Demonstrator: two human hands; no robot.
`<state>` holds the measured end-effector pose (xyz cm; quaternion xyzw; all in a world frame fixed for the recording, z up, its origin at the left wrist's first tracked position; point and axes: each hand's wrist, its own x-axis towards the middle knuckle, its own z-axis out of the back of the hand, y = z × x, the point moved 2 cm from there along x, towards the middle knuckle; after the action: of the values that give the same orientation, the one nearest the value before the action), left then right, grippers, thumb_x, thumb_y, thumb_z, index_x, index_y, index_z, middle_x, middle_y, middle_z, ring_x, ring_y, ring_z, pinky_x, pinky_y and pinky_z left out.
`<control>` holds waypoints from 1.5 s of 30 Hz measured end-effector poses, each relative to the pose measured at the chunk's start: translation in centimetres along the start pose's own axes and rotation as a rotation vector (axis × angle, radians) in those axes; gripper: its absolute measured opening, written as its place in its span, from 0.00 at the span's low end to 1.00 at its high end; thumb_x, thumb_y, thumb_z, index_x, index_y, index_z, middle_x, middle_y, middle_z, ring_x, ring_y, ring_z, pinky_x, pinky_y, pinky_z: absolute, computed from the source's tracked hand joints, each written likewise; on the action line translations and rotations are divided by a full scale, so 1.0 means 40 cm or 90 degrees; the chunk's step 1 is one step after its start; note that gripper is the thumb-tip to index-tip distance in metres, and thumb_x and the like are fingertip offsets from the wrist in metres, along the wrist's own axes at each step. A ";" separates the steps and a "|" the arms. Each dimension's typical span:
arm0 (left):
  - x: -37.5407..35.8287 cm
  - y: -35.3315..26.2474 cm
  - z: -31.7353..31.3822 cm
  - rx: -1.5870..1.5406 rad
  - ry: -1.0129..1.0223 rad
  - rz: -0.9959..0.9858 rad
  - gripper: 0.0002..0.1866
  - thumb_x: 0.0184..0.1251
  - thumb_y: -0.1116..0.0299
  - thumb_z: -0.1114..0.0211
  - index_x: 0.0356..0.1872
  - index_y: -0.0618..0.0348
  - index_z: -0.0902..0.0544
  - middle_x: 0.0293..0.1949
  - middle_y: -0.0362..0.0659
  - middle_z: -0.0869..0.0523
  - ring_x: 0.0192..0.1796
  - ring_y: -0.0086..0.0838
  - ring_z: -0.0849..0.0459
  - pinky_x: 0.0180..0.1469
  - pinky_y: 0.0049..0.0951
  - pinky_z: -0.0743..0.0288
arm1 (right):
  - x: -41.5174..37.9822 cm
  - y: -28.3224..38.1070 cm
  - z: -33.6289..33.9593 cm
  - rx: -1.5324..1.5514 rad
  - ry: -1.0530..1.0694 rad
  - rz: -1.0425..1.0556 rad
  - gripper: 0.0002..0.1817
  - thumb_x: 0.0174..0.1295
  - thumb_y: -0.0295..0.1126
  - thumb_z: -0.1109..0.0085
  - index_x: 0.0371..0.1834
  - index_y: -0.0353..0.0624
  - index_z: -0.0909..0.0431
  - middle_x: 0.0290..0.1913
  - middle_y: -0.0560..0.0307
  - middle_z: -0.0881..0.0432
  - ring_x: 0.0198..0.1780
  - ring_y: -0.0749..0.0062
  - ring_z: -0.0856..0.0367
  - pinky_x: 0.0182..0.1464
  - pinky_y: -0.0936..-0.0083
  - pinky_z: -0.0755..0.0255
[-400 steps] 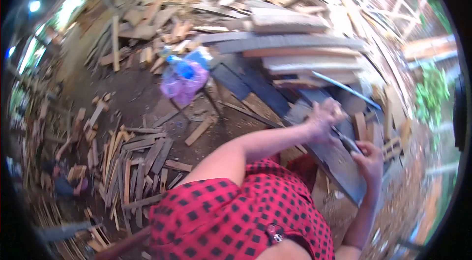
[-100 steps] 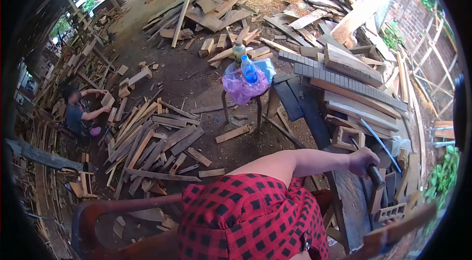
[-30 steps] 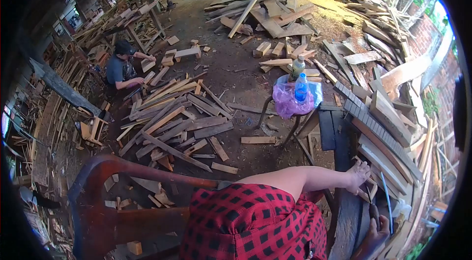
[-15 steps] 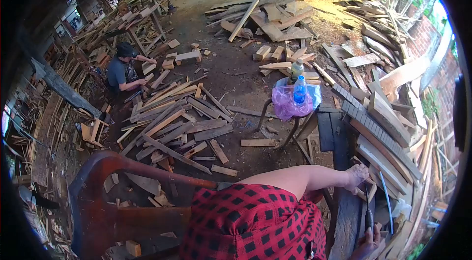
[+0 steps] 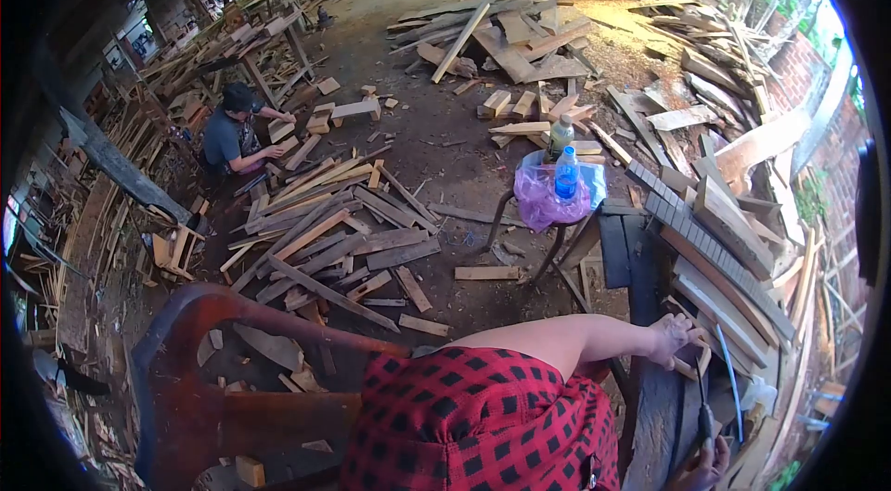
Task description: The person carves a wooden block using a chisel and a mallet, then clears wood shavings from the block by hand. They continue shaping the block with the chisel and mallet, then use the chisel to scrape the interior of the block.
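My left hand (image 5: 676, 341) reaches out to the right with bent fingers, closed on a small pale wood piece (image 5: 703, 362) above a dark bench plank (image 5: 652, 407). Close below it, at the lower right edge, my right hand (image 5: 709, 467) is wrapped round the dark handle of a slim tool (image 5: 706, 419). The tool's thin shaft points up at the wood piece; its tip is too small to make out. Beside the tool lies a thin blue strip (image 5: 730, 384). A red and black checked garment (image 5: 473, 417) covers my upper body.
A stool carries a pink plastic bag (image 5: 548, 203) and a blue-labelled bottle (image 5: 566, 174). Grooved wood (image 5: 696, 226) and stacked boards lie on the right. A wooden chair (image 5: 176, 352) stands at lower left. Another person (image 5: 232, 134) crouches by scattered wood strips (image 5: 334, 231).
My right hand has shifted slightly right and down, and the tool's handle has swung right with it. My left hand stays at the wood piece, its fingers slightly shifted.
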<state>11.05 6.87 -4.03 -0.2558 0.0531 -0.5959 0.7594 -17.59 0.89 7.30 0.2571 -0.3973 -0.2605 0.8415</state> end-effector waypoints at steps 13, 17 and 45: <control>-0.042 -0.027 -0.105 0.145 -0.092 -0.076 0.32 0.58 0.57 0.38 0.63 0.65 0.29 0.69 0.62 0.41 0.71 0.56 0.42 0.67 0.57 0.41 | 0.056 0.234 -0.066 -0.200 0.134 -0.002 0.14 0.51 0.34 0.27 0.39 0.39 0.14 0.35 0.51 0.13 0.36 0.65 0.15 0.42 0.70 0.23; -0.028 -0.028 -0.123 0.099 -0.060 -0.051 0.33 0.60 0.59 0.43 0.65 0.68 0.32 0.72 0.61 0.43 0.74 0.54 0.45 0.71 0.56 0.48 | 0.064 0.205 -0.084 -0.165 0.141 -0.017 0.14 0.52 0.35 0.27 0.39 0.40 0.15 0.34 0.52 0.13 0.34 0.66 0.16 0.39 0.71 0.23; -0.014 -0.023 -0.077 0.025 -0.009 -0.045 0.29 0.50 0.65 0.36 0.55 0.67 0.25 0.63 0.58 0.33 0.71 0.50 0.39 0.67 0.50 0.39 | -0.011 0.140 0.085 0.077 -0.115 -0.147 0.12 0.53 0.27 0.28 0.40 0.38 0.17 0.35 0.50 0.15 0.31 0.70 0.20 0.34 0.78 0.23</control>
<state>8.90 6.25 -6.40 -0.2464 0.0270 -0.6214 0.7433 -19.25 4.50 12.54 0.3269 -0.4542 -0.3528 0.7499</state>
